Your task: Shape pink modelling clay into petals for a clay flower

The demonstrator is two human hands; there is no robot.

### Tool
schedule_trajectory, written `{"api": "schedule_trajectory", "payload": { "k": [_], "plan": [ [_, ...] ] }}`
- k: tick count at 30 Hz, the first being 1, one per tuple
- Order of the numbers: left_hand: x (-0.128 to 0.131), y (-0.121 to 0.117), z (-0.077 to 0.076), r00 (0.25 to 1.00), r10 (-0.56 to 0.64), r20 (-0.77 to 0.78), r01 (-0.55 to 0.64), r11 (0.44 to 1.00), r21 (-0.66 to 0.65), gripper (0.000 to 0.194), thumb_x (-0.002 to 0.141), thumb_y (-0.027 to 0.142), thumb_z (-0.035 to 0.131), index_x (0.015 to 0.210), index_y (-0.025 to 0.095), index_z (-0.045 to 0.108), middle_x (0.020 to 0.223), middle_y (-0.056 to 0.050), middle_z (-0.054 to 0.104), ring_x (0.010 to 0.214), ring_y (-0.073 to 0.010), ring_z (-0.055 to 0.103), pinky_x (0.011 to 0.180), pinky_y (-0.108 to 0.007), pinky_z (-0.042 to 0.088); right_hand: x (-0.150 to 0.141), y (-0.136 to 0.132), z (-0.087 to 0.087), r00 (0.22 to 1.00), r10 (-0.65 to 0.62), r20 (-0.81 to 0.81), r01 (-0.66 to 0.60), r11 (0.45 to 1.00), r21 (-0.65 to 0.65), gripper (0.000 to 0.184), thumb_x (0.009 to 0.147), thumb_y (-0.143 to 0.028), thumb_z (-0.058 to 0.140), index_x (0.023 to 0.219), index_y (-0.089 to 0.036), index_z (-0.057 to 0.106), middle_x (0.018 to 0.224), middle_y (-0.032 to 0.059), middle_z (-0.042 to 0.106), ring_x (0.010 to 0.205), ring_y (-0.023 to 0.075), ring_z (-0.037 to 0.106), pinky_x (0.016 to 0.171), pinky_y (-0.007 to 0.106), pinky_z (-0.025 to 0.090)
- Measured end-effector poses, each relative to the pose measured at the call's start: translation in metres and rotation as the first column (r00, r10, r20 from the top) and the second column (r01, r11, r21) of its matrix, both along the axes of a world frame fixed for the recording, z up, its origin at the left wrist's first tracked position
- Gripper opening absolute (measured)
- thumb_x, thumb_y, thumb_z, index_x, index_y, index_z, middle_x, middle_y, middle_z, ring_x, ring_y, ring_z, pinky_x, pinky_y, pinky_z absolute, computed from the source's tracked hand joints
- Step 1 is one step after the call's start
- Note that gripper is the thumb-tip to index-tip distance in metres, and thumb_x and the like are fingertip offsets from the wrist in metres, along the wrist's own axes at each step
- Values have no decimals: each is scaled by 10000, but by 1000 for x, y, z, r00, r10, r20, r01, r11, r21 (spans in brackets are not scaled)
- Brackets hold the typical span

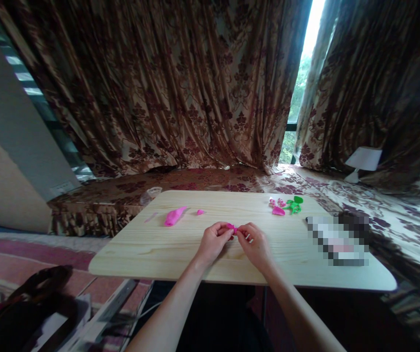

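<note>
You have the small pink piece (233, 229) pinched between your left hand (213, 240) and right hand (255, 245) over the tabletop (151, 254), its long axis running roughly left-right. Beyond, leftward, the larger pink lump (175, 216) points its narrow end right and away.

There are two hands (214, 238) (255, 243), one held pink piece (234, 229), two pink lumps (175, 216) (200, 212) on the desk (151, 252)'s left half, and one lamp (364, 159).
</note>
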State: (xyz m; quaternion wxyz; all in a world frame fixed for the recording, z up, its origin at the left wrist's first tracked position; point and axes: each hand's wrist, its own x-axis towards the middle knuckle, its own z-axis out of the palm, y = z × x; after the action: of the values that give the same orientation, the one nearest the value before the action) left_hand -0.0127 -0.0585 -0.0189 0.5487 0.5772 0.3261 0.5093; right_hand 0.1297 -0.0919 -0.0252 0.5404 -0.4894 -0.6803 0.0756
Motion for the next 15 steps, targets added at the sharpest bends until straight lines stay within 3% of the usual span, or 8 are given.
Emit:
{"api": "schedule_trajectory", "payload": {
  "k": [9, 15],
  "plan": [
    [0, 0, -1, 1000, -19, -20, 19, 1000, 22, 197, 722, 290, 636, 854, 144, 626, 761, -36, 675, 662, -128, 625, 670, -257, 491, 1, -1, 1, 1000, -5, 3, 5, 1000, 13, 119, 825, -209, 535, 784, -208, 646, 725, 7, 601, 613, 120, 566, 576, 231, 474],
    [2, 0, -2, 996, -8, -94, 16, 996, 84, 168, 727, 276, 631, 821, 138, 650, 726, -27, 665, 659, -124, 595, 654, -235, 457, 0, 0, 3, 999, -25, -38, 28, 998, 55, 175, 813, -215, 549, 974, -206, 618, 898, 46, 601, 777, 158, 587, 632, 265, 496]
  ]
}}
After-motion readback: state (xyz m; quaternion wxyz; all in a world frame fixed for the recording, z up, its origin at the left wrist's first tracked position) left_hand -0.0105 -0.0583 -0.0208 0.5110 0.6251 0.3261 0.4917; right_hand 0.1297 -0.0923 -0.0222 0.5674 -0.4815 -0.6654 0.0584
